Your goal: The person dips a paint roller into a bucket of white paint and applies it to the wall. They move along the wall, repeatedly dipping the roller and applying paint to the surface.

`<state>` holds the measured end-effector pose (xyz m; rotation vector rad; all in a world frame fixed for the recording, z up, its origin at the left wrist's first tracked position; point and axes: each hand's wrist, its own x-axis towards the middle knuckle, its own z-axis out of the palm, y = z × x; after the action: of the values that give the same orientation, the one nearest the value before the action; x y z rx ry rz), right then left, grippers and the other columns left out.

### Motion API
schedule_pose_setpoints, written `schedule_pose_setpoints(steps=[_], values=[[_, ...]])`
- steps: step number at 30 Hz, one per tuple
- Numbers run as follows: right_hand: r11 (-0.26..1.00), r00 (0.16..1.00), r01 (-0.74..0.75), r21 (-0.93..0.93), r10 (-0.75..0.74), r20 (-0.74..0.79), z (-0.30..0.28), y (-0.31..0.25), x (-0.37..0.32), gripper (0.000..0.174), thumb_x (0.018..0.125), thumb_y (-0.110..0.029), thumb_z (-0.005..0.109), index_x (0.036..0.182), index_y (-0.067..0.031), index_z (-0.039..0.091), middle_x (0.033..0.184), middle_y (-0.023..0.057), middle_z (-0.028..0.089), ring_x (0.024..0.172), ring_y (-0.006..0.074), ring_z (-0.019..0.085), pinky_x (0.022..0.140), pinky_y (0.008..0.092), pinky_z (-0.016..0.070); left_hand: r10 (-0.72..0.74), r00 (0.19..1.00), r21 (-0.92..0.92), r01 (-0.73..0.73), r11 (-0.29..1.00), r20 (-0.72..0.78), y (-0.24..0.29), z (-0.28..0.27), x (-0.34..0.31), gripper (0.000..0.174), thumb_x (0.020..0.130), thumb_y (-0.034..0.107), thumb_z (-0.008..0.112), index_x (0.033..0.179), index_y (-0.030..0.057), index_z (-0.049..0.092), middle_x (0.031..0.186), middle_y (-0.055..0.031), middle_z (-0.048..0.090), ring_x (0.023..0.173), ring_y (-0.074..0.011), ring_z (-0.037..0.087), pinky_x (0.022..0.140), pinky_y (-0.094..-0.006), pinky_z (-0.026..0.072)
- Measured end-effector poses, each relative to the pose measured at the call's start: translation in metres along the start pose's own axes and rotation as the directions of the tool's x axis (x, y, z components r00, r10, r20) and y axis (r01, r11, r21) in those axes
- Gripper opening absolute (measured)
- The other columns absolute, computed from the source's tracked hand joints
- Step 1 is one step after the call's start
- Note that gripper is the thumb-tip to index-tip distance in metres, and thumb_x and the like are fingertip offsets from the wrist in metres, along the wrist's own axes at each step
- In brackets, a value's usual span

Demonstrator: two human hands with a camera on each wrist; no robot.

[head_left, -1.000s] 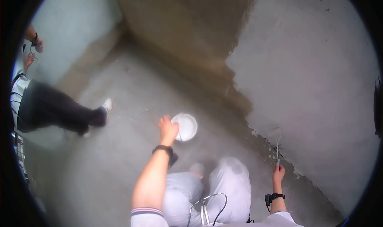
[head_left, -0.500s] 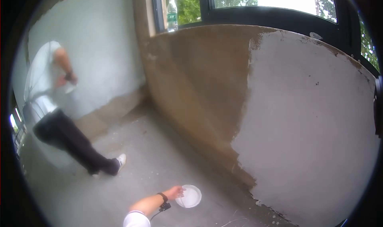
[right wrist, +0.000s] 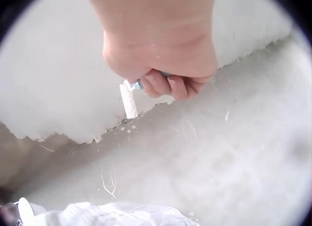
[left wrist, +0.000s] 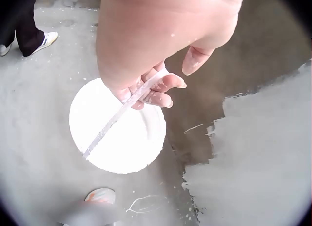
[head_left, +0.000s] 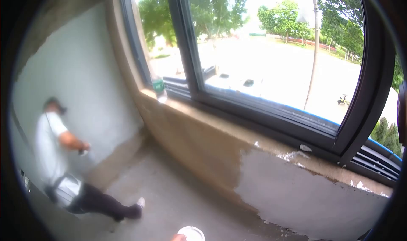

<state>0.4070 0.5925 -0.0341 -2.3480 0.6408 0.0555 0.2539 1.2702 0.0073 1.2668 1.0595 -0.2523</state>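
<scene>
Below my left hand hangs a round white bucket, its inside bright white in the left wrist view. The curled fingers of that hand hold the bucket's pale strap-like handle, and white specks dot the fingertips. At the bottom edge of the head view only part of this hand and the bucket's rim show. My right hand grips a small paint roller by its blue handle, mostly hidden in the fist. The white-coated roller overlaps the lower edge of the painted wall.
Another person stands at the left, facing a partly whitened wall. A plastic bottle stands on the sill under a dark-framed window. White drips mark the grey floor.
The head view has tilted up from floor to window, so the bucket and left hand sit lower in it. The right hand and roller have left that view.
</scene>
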Motion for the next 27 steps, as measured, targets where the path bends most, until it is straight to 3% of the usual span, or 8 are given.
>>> schedule_pose_setpoints(steps=[3,4,5,7,12,18,19,27], values=[[1.0,0.998,-0.001,0.027,-0.001,0.055,-0.03,-0.069,-0.021,0.028,0.095,-0.02,0.054,0.092,0.0064,0.065,0.072,0.0164,0.063,0.06,0.0245,0.057,0.055,0.0424,0.0438,0.109,0.993,0.163,-0.114,0.98,0.037,0.061,-0.058,-0.092,0.043,0.096,0.041,0.046,0.104,0.0032,0.064,0.093,-0.0101,0.066,0.085,-0.0241,0.065,0.078,-0.0382,0.052],[1.0,0.998,0.008,0.025,-0.01,0.068,-0.049,-0.089,-0.025,0.028,0.095,-0.02,0.054,0.092,0.0063,0.064,0.072,0.0163,0.062,0.059,0.0244,0.057,0.054,0.0424,0.0437,0.067,0.995,0.153,-0.078,0.985,0.076,0.092,-0.059,-0.131,0.044,0.096,0.037,0.048,0.124,0.0026,0.053,0.112,-0.0134,0.06,0.103,-0.0292,0.062,0.09,-0.0428,0.0508],[0.999,0.996,0.027,0.029,-0.029,0.083,-0.062,-0.113,-0.026,0.028,0.095,-0.02,0.054,0.092,0.0063,0.064,0.072,0.0162,0.062,0.059,0.0244,0.057,0.054,0.0423,0.0436,0.08,0.995,0.142,-0.088,0.986,0.059,0.117,-0.061,-0.161,0.044,0.096,0.037,0.048,0.124,0.0026,0.053,0.112,-0.0134,0.06,0.103,-0.0292,0.062,0.09,-0.0428,0.0508],[0.997,0.989,0.071,0.04,-0.076,0.124,-0.079,-0.162,-0.026,0.028,0.095,-0.019,0.054,0.092,0.0062,0.064,0.071,0.016,0.062,0.059,0.0243,0.057,0.054,0.0422,0.0433,0.23,0.971,-0.07,-0.225,0.972,0.069,0.156,-0.067,-0.216,0.013,0.093,0.017,0.058,0.1,0.0069,0.061,0.081,0.0016,0.059,0.071,-0.0112,0.058,0.063,-0.0293,0.0532],[0.986,0.961,0.163,0.019,-0.163,0.222,-0.109,-0.244,-0.032,0.027,0.095,-0.019,0.054,0.091,0.006,0.064,0.07,0.0155,0.061,0.057,0.024,0.056,0.052,0.042,0.0428,0.343,0.939,0.156,-0.338,0.928,-0.007,0.204,-0.126,-0.293,0.02,0.091,0.021,0.059,0.098,0.0034,0.063,0.082,-0.0034,0.062,0.074,-0.0152,0.06,0.067,-0.0318,0.0519],[0.966,0.92,0.252,-0.055,-0.221,0.324,-0.127,-0.274,-0.009,0.026,0.095,-0.018,0.054,0.09,0.0057,0.064,0.069,0.0149,0.061,0.056,0.0238,0.055,0.051,0.0417,0.0421,0.437,0.9,0.493,-0.374,0.785,-0.013,0.25,-0.136,-0.332,0.03,0.089,0.027,0.059,0.094,-0.0019,0.066,0.083,-0.0107,0.066,0.079,-0.0211,0.063,0.072,-0.0355,0.0499],[0.963,0.91,0.262,-0.07,-0.222,0.349,-0.127,-0.276,-0.006,0.026,0.095,-0.018,0.054,0.09,0.0056,0.064,0.069,0.0148,0.06,0.055,0.0237,0.055,0.051,0.0417,0.0419,0.439,0.898,0.548,-0.361,0.754,-0.013,0.293,-0.117,-0.338,0.032,0.089,0.028,0.059,0.093,-0.0028,0.067,0.083,-0.0119,0.066,0.08,-0.0221,0.063,0.073,-0.0361,0.0496],[0.939,0.838,0.289,-0.185,-0.154,0.523,-0.134,-0.262,0.029,0.025,0.095,-0.017,0.053,0.089,0.0053,0.063,0.067,0.0141,0.059,0.053,0.0233,0.054,0.049,0.0413,0.041,0.499,0.842,0.531,-0.333,0.78,-0.204,0.315,-0.106,-0.314,0.032,0.088,0.028,0.06,0.088,-0.0034,0.068,0.075,-0.0127,0.066,0.073,-0.0197,0.063,0.068,-0.0359,0.0482]])
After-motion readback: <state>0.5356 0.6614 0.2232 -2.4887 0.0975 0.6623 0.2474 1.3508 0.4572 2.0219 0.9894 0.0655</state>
